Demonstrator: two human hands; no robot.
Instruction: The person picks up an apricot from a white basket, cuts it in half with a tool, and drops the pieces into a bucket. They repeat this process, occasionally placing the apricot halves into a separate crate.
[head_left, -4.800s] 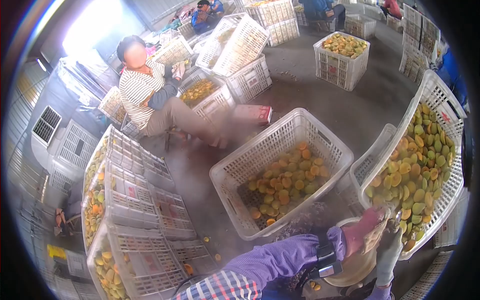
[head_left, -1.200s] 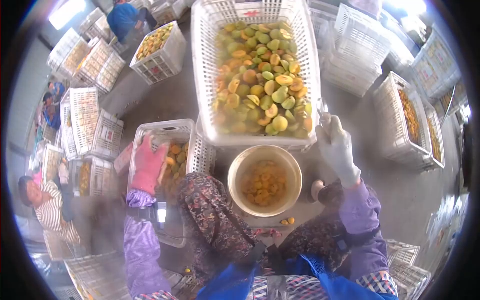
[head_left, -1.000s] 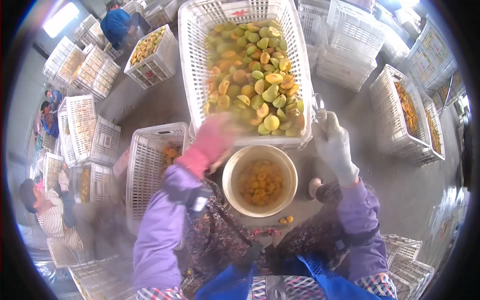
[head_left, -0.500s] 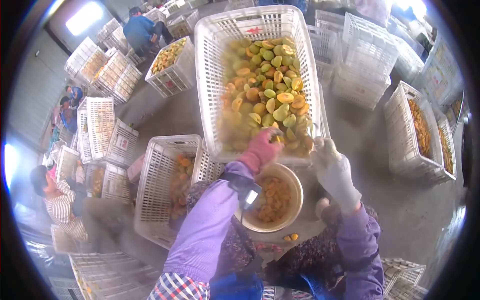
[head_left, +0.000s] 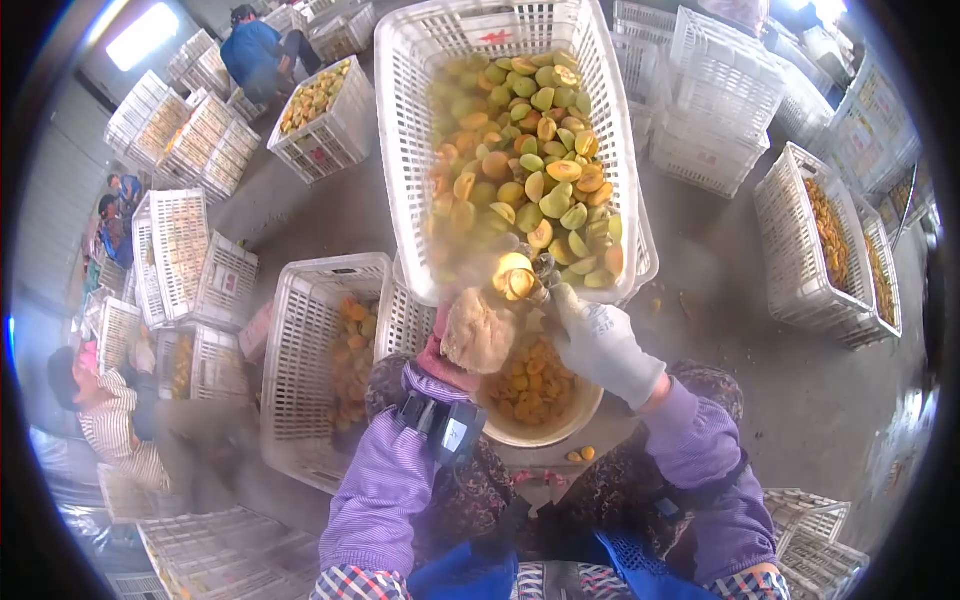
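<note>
My left hand (head_left: pixel 472 335), in a pink glove with a tan palm patch, is closed around a cut yellow stone fruit (head_left: pixel 513 277), apricot-like, at the near edge of a white crate. My right hand (head_left: pixel 608 345), in a white glove, is closed close beside that fruit. Something dark and small lies at its fingertips, too blurred to name. The large white crate (head_left: pixel 392 150) ahead holds many green-yellow fruits (head_left: pixel 540 190), several showing orange cut faces. Below my hands stands a round pale tub (head_left: pixel 585 425) with orange fruit pieces (head_left: pixel 535 385), partly covered by both hands.
Another white crate (head_left: pixel 278 370) with fruit stands at left. Stacked crates (head_left: pixel 715 100) rise at back right, and crates of orange pieces (head_left: pixel 805 250) stand at far right. A person in stripes (head_left: pixel 115 415) sits at left. Loose yellow pieces (head_left: pixel 580 454) lie on the floor.
My left hand has come back from the crate's fruit toward me and turned, with a cut fruit now showing in it. My right hand has moved left to meet it.
</note>
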